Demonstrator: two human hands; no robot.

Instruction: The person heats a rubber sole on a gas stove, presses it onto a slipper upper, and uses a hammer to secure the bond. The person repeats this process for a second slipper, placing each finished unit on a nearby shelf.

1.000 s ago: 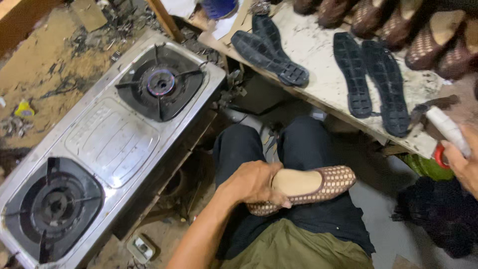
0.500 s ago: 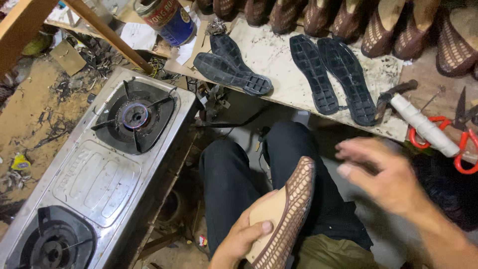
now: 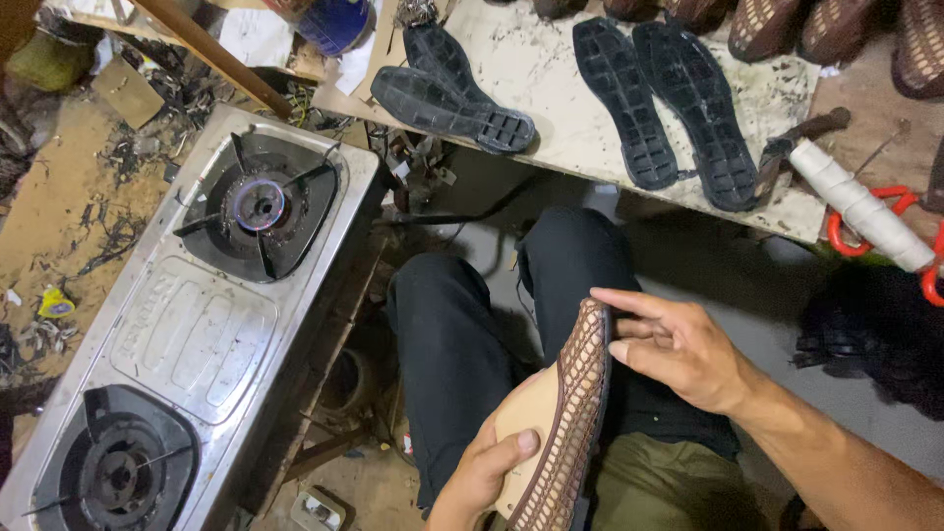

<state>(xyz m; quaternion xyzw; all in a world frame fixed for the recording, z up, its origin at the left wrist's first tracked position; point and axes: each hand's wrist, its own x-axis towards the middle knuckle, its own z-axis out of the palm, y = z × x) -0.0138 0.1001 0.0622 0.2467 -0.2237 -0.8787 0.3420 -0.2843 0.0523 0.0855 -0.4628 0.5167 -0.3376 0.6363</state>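
Left hand [image 3: 487, 467] clasps the woven shoe upper [image 3: 562, 423] on edge above the lap; right hand [image 3: 678, 346], fingers spread, steadies its toe. Black soles [image 3: 678, 108] lie along the counter [image 3: 551, 74] edge.

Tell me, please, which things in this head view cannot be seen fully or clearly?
- Heel end of the woven shoe: cut off by the bottom edge; the left hand covers part of its insole.
- Shoes in the top row: cut off by the top edge.
- Red scissors: partly hidden by the white roll and the right edge.
- Blue can: cut off by the top edge.
- Left burner: partly cut off below.
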